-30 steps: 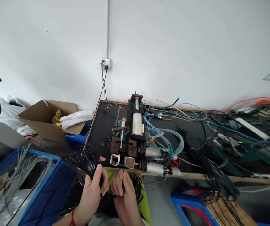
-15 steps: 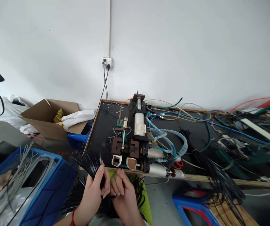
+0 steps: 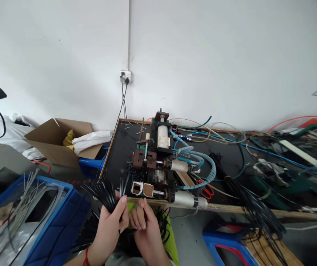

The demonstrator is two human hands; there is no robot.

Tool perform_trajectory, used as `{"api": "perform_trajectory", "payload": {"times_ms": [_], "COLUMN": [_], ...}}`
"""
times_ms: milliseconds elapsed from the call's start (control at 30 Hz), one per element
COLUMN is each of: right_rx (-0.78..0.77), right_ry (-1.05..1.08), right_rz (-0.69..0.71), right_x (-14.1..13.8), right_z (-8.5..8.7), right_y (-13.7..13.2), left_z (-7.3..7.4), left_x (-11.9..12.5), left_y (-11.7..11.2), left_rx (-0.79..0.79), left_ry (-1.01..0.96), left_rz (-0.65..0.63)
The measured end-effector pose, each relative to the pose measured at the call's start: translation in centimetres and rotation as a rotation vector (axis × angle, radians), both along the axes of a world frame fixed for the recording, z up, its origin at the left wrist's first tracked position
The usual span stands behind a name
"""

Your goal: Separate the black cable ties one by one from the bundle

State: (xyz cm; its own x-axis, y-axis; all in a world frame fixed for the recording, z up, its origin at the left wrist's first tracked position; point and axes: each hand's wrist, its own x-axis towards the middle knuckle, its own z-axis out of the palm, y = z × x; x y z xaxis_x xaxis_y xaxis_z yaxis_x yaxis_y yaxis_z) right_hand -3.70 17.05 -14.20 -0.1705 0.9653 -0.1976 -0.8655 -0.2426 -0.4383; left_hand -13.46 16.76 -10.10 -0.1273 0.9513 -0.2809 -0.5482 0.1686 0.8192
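My left hand (image 3: pixel 114 214) is closed around a fanned bundle of black cables (image 3: pixel 103 194), their ends pointing up and away from me. Beside it, my right hand (image 3: pixel 141 220) pinches what looks like a single black cable at the bench's front edge; only a bit of dark shows at the fingertips. Just beyond those fingertips, two pale-edged clamp jaws (image 3: pixel 148 190) of a pneumatic machine sit pressed together. Behind the jaws is a brown metal block (image 3: pixel 138 159), with black scraps (image 3: pixel 133 173) heaped close by. More black cables lie across my lap, partly hidden by my arms.
Air cylinders (image 3: pixel 184 198) and blue hoses (image 3: pixel 210 166) occupy the bench right of the jaws. A tied bundle of black cables (image 3: pixel 247 197) hangs over the front edge. At left are a blue bin (image 3: pixel 64 199) with grey cables and a cardboard box (image 3: pixel 44 144).
The front clamp jaws have come together. The brown block and its cylinder have slid back, away from the jaws, exposing black scraps. Both hands stay nearly in place.
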Motion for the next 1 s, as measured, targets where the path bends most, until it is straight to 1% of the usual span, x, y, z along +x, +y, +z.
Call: {"api": "perform_trajectory", "payload": {"times_ms": [67, 133, 167, 233, 300, 333, 367, 400, 433, 467, 500, 533, 567, 600, 633, 667, 733, 800, 867, 933, 967, 1000], "right_rx": [0.026, 0.077, 0.117, 0.235, 0.318, 0.304, 0.214, 0.073, -0.038, -0.103, -0.118, -0.059, 0.046, 0.180, 0.268, 0.314, 0.379, 0.400, 0.376, 0.321, 0.293, 0.279], "right_ry": [-0.155, -0.404, -0.562, -0.937, -1.365, -1.586, -1.780, -1.927, -2.017, -2.059, -2.051, -1.989, -1.891, -1.731, -1.574, -1.443, -1.284, -1.204, -1.154, -1.112, -1.104, -1.113], "right_rz": [-0.059, -0.096, -0.086, -0.026, 0.016, 0.005, 0.012, 0.081, 0.157, 0.170, 0.141, 0.060, -0.102, -0.153, -0.167, -0.182, -0.212, -0.267, -0.365, -0.445, -0.438, -0.391], "right_x": [-0.1, 0.2, 0.8, 3.0, 6.7, 8.8, 11.0, 12.9, 14.3, 15.1, 15.2, 14.5, 13.1, 11.3, 9.3, 7.3, 4.2, 2.7, 2.5, 2.8, 3.0, 3.0], "right_z": [0.0, 0.1, 0.1, 0.0, -0.5, -0.7, -0.8, -0.7, -0.4, 0.1, 0.9, 2.0, 3.1, 4.2, 5.2, 6.1, 7.2, 7.5, 7.2, 6.6, 6.2, 5.9], "right_y": [-0.3, -1.1, -1.6, -2.9, -4.3, -4.9, -5.4, -5.8, -6.0, -6.1, -5.9, -5.6, -5.2, -4.6, -3.9, -3.2, -2.2, -1.7, -1.9, -2.4, -2.6, -2.8], "left_z": [0.0, 0.0, -0.1, -0.2, -0.3, -0.4, -0.4, -0.4, -0.5, -0.5, -0.6, -0.7, -0.9, -1.0, -1.1, -1.3, -1.3, -1.0, -0.4, 0.0, 0.1, 0.1], "left_x": [0.0, -0.1, -0.1, -0.1, -0.1, -0.1, -0.1, -0.2, -0.2, -0.1, -0.1, 0.0, 0.1, 0.3, 0.5, 0.7, 0.9, 0.8, 0.5, 0.3, 0.2, 0.1], "left_y": [-0.1, -0.3, -0.4, -0.6, -0.8, -0.9, -1.0, -1.2, -1.4, -1.5, -1.7, -1.9, -2.0, -2.2, -2.3, -2.4, -2.4, -2.3, -2.0, -1.7, -1.5, -1.4], "left_rx": [0.003, 0.009, 0.011, 0.013, 0.007, 0.001, -0.006, -0.016, -0.030, -0.042, -0.051, -0.054, -0.054, -0.049, -0.041, -0.030, 0.000, 0.054, 0.115, 0.168, 0.179, 0.179], "left_ry": [-0.001, 0.003, 0.006, 0.004, -0.006, -0.013, -0.019, -0.023, -0.023, -0.022, -0.016, -0.007, 0.006, 0.021, 0.038, 0.053, 0.076, 0.101, 0.139, 0.185, 0.201, 0.210], "left_rz": [-0.009, -0.023, -0.031, -0.044, -0.060, -0.071, -0.082, -0.090, -0.095, -0.097, -0.100, -0.108, -0.123, -0.149, -0.183, -0.216, -0.259, -0.235, -0.132, -0.020, 0.013, 0.020]}}
